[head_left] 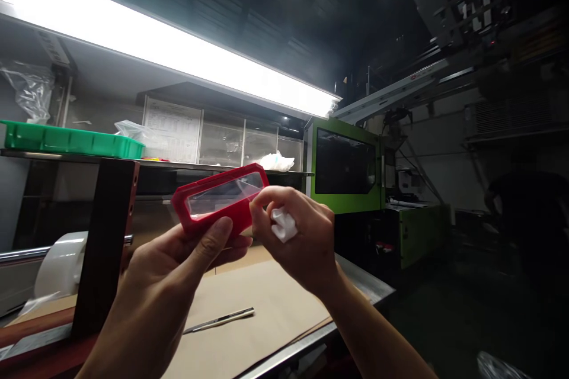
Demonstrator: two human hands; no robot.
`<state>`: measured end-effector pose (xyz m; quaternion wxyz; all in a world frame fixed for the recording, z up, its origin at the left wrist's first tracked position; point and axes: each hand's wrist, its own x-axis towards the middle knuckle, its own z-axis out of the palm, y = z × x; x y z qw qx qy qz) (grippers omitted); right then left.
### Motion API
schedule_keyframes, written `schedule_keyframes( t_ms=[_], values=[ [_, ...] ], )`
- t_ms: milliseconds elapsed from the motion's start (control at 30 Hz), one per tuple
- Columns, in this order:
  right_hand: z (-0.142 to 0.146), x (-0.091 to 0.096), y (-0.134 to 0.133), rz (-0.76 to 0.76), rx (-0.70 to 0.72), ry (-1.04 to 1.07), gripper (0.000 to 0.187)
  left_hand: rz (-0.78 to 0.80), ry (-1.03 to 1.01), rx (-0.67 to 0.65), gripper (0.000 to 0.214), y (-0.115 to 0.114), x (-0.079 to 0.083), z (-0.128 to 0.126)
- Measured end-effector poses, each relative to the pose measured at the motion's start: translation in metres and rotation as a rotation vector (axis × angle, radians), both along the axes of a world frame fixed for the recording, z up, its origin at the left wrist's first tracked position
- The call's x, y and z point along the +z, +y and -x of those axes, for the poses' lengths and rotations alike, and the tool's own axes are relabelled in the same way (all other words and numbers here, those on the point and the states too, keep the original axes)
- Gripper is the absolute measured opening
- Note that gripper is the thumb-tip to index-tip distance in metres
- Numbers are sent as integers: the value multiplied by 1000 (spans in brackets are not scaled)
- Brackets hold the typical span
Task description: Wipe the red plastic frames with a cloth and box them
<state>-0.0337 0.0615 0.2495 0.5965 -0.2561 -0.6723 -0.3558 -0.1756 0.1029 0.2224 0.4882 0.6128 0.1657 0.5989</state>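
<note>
My left hand (191, 266) grips a red plastic frame with a clear window (249, 222), thumb on its near side, holding it tilted above the worktable. At the frame's right end is my right hand (302, 237), its thumb and forefinger pinched together at the edge. A crumpled white wad (283, 225), perhaps tissue or cloth, is tucked in the curled fingers of that hand. Whether the right fingertips hold the frame or only touch it, I cannot tell. Below the hands a slim pen-like tool (220, 320) lies on the cardboard-covered table (267, 302).
A green tray (71, 139) and a white crumpled bag (276, 161) sit on the shelf (231, 169) under a bright lamp. To the left are a dark upright post (104, 243) and a white roll (60, 263). A green machine (347, 160) stands behind; a person (524, 207) is at right.
</note>
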Motion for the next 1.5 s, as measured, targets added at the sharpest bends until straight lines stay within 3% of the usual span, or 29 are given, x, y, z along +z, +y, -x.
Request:
schedule_keyframes(
  t_ms=[267,600,833,1000,1100,1200,1333,1500],
  values=[
    [7,-9,6,-34,-4,-109,6,-13,-65,-128,36,-6,9,-3],
    [9,-10,13,-45,-12,-137,3,-40,-84,-158,34,-11,18,3],
    [10,-5,7,40,33,-172,9,-44,-125,-151,26,-10,21,4],
    [3,17,0,161,276,171,7,8,-185,-81,20,0,22,7],
    [-3,34,5,385,554,308,19,35,-168,-140,21,10,22,11],
    [-4,43,11,628,785,264,25,88,-161,-182,20,19,19,15],
    [-1,43,13,809,893,215,39,140,-122,-242,21,23,16,18],
    [-2,39,14,892,994,217,40,152,-121,-280,24,28,15,18]
  ],
)
